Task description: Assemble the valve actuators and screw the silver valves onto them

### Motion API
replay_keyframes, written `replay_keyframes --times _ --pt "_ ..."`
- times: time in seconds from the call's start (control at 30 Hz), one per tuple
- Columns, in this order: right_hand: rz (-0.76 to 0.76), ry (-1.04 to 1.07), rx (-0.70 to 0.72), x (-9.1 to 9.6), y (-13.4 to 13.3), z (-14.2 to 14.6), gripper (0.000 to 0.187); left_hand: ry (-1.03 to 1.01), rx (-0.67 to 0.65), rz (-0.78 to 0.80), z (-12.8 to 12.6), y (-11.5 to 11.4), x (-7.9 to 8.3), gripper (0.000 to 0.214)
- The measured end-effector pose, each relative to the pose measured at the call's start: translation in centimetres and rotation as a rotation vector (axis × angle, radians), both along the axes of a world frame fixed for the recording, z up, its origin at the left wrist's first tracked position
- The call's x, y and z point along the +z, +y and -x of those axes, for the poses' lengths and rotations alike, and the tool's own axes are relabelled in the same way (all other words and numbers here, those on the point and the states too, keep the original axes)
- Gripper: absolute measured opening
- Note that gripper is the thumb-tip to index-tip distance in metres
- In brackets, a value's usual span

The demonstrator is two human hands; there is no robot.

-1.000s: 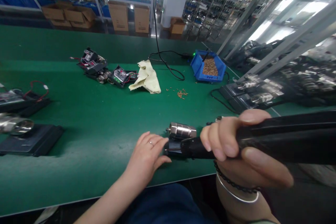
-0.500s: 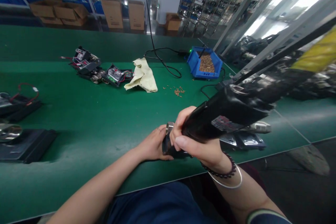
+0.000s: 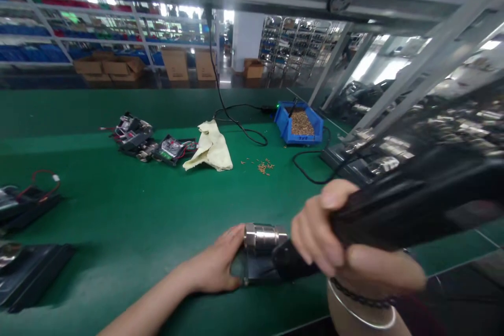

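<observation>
My right hand is wrapped round a long black power screwdriver that slants down to the left onto a small dark unit with a shiny metal cylinder on the green mat. My left hand lies against the left side of that unit, fingers curled on its edge, holding it still. The tool's tip is hidden behind my right hand.
A yellow cloth, loose brass screws and a blue bin of screws lie further back. Opened units with wires sit at back left, dark units at the left edge. Black cables trail across the mat.
The view tilted upward. My right hand swung the screwdriver from steeply angled to a lower slant over the unit. My left hand stayed on the unit's left side.
</observation>
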State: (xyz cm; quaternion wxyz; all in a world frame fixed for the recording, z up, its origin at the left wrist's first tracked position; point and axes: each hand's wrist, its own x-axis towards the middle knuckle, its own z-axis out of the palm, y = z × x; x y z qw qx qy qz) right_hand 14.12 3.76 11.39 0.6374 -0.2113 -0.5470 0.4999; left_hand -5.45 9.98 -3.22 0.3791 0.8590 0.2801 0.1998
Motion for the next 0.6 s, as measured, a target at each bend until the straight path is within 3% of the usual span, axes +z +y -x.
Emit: replay_keyframes --times 0.07,0.17,0.23,0.33,0.47,0.53,0.57,0.6 --pt "-0.034 0.123 -0.278 1.6 -0.1 -1.5 0.025 0.079 -0.06 -0.027 0.3 2.8 0.2 0.076" --pt "-0.014 0.251 -0.631 2.8 0.2 -3.0 0.021 0.115 0.1 -0.112 -1.3 8.4 -0.1 0.048" --pt "0.003 0.286 -0.751 3.0 0.6 -3.6 0.019 0.108 0.196 -0.177 -3.6 12.0 -0.4 0.032" --pt "-0.037 0.303 -0.769 2.7 1.0 -4.0 0.02 0.069 0.247 -0.272 -7.6 15.9 -0.3 0.032" --pt "-0.127 0.322 -0.679 2.2 1.2 -4.2 0.022 -0.029 0.161 -0.354 -11.1 17.4 -0.8 0.037" --pt "-0.16 0.367 -0.624 1.7 1.5 -4.5 0.024 -0.084 0.162 -0.36 -11.7 17.8 -3.1 0.035" --pt "-0.195 0.395 -0.613 1.5 1.8 -4.6 0.026 -0.117 0.208 -0.354 -11.9 18.2 -4.8 0.034" --pt "-0.222 0.418 -0.609 1.3 2.1 -4.8 0.029 -0.116 0.166 -0.348 -12.0 18.6 -6.7 0.034"
